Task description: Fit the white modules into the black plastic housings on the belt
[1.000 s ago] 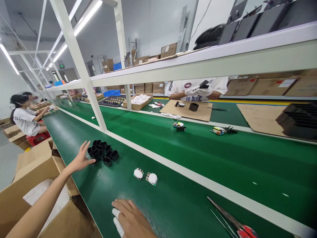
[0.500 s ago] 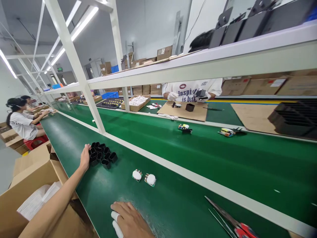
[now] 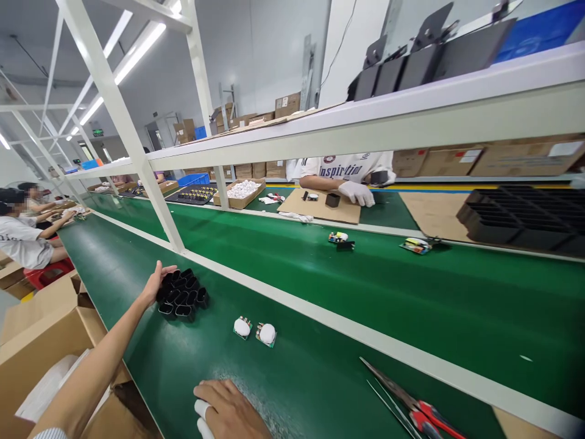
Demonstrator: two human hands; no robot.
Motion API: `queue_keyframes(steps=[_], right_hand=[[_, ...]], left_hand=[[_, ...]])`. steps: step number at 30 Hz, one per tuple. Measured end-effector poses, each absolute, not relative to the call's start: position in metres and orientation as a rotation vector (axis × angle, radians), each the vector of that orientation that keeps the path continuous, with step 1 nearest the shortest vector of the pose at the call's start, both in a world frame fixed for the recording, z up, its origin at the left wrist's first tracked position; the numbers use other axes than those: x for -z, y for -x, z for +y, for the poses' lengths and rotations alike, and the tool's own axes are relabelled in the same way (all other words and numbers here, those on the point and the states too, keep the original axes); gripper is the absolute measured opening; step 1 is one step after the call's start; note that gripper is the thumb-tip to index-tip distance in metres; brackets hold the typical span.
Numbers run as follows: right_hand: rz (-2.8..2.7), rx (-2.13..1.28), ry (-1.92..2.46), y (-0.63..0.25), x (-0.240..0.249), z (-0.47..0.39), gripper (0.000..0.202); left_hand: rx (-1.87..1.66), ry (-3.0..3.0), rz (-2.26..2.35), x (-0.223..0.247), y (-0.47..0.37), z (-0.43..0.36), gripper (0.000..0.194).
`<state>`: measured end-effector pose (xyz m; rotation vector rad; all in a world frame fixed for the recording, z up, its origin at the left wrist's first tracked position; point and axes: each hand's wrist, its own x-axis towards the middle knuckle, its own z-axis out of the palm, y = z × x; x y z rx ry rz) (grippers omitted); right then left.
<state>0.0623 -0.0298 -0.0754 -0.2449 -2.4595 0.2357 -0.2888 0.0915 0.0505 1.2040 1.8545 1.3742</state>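
Observation:
My left hand [image 3: 158,284] is open, fingers stretched out along the far left side of a cluster of black plastic cups [image 3: 181,297]. These cups stand upright, packed close together on the green table. Low in the view, my right hand [image 3: 234,410] rests palm down on the tabletop, fingers loosely extended and nothing visible in it. White finger cots cover two of its fingers. Between the hands and the belt lie two small circuit boards, a left one [image 3: 242,327] and a right one [image 3: 266,334], each topped by a round white part.
Tweezers [image 3: 392,407] and red-handled scissors [image 3: 423,410] lie at lower right. Two circuit-board assemblies, one near [image 3: 340,239] and one farther right [image 3: 417,245], sit on the green belt. Across it, a gloved co-worker's hand [image 3: 358,193] reaches over cardboard. An open carton [image 3: 50,329] stands left.
My left hand's fingers have spread over the far side of the cups, which have shifted slightly. The co-worker's gloved hand has come down toward the work surface. The whole view has turned a little right.

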Motion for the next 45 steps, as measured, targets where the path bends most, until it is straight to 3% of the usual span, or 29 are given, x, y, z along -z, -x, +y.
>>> queue_keyframes(steps=[3,7,11,14,21,27,32,38,45], right_hand=[[-2.476,-0.262,0.259,-0.066,0.067,-0.030,0.014],[-2.569,-0.413,0.276,-0.076,0.044,-0.035,0.016],[-2.568,-0.463,0.310,-0.082,0.026,-0.039,0.020],[-2.500,-0.330,0.366,-0.088,0.019,-0.030,0.016],[-2.407,-0.044,1.061,-0.143,0.002,0.033,0.026],[-2.462,-0.015,1.229,-0.194,0.000,0.025,0.021],[-2.429,-0.214,1.090,-0.221,-0.009,-0.005,0.046],[-2.530,-0.113,1.120,-0.226,-0.006,-0.015,0.022],[-2.512,-0.063,1.211,-0.226,0.003,-0.022,0.027]], left_hand=[[-1.355,-1.429,1.920,-0.066,0.274,0.074,0.081],[-1.143,-1.818,1.838,-0.080,0.253,0.037,0.047],[-0.669,-2.431,1.829,-0.068,0.238,0.008,0.036],[-0.573,-2.625,1.840,-0.057,0.228,0.000,0.025],[-0.539,-2.688,1.786,-0.051,0.220,0.003,0.029],[-0.645,-2.669,1.832,-0.046,0.222,0.003,0.031],[-0.952,-2.526,1.606,-0.065,0.172,-0.012,0.027],[-0.778,-2.426,1.086,-0.061,0.069,-0.001,0.010],[-0.788,-2.525,1.008,-0.018,0.010,0.041,0.009]])
